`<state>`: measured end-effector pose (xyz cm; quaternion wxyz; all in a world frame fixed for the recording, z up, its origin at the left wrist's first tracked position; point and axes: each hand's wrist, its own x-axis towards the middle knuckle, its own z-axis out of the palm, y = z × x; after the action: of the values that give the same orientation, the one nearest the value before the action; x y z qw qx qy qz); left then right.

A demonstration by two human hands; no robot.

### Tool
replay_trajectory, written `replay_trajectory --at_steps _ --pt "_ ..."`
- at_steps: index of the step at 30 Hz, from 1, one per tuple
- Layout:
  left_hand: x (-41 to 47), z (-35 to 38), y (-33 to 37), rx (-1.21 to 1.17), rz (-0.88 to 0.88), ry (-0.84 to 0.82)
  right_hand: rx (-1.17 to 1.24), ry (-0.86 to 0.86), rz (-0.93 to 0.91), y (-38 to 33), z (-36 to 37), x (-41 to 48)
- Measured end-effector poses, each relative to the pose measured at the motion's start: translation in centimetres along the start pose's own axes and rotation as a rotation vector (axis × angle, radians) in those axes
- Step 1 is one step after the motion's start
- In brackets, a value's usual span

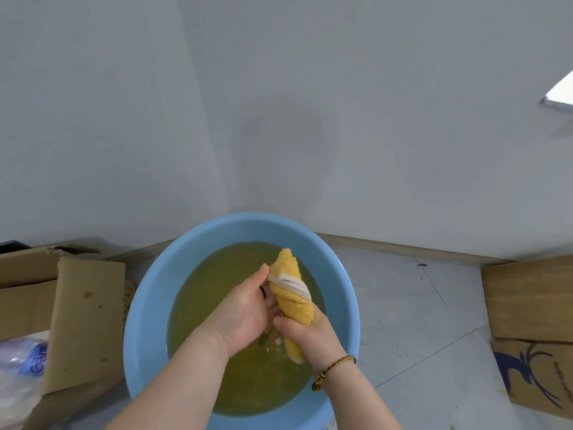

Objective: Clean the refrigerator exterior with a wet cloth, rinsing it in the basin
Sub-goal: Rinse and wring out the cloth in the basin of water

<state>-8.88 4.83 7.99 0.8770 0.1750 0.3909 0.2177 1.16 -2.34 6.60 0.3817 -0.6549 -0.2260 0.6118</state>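
A round blue basin stands on the floor, filled with yellowish water. Above the water I hold a yellow cloth with a white stripe, twisted into a roll. My left hand grips its upper part, thumb up against the stripe. My right hand is curled round the lower part, and a short end of cloth hangs below it toward the water. A beaded bracelet sits on my right wrist. No refrigerator is in view.
A white wall rises right behind the basin. An open cardboard box with a plastic bag stands to the left. More cardboard boxes stand at the right on the grey tile floor.
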Motion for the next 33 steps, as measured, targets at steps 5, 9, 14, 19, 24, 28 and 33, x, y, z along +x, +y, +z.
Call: replay_trajectory --at_steps 5,9,14,19,24,28,33 --pt "-0.5 2.2 -0.1 0.145 0.054 0.036 -0.056 -0.061 0.001 0.3 -0.9 -1.8" --pt "-1.0 4.1 -0.4 0.336 0.234 0.145 -0.158 0.369 -0.347 -0.9 -1.8 -2.9" --pt "-1.7 6.4 -0.7 0.406 0.325 0.195 -0.046 0.330 -0.479 -3.3 -3.0 -4.5" --pt "-2.8 7.6 -0.5 0.492 0.268 0.167 0.063 0.099 -0.290 -5.0 -4.9 -5.3" --pt "-3.3 8.6 -0.9 0.474 0.298 0.123 -0.048 0.140 -0.308 -6.0 -5.7 -5.9" --pt "-3.3 8.0 -0.4 0.441 0.334 0.082 0.006 0.297 -0.375 -6.0 -5.8 -6.0" --pt "-3.0 7.9 -0.4 0.510 0.390 0.133 0.055 0.456 -0.413 -6.4 -6.8 -6.5"
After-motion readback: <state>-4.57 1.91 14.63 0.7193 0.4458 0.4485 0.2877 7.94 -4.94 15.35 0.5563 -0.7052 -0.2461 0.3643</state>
